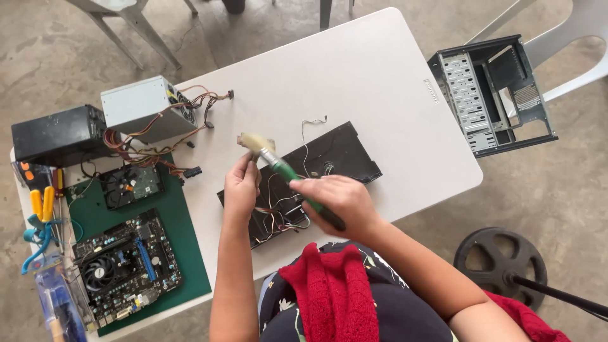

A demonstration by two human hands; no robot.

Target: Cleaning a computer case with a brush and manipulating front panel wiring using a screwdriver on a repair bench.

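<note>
Green-handled brush (288, 172), pale bristles, flat black panel (329, 158)

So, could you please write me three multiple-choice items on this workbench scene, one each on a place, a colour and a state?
1. Where does the green-handled paintbrush sit?
A. in the right hand
B. on the green mat
C. inside the open case

2. What colour is the mat under the black motherboard?
A. red
B. green
C. white

3. What is the left hand doing?
A. resting flat on the table
B. holding a screwdriver
C. touching the brush bristles

Answers: 1 A, the right hand grips its handle above the black front panel. 2 B, green shows around the board. 3 C, its fingertips meet the pale bristles.
</note>
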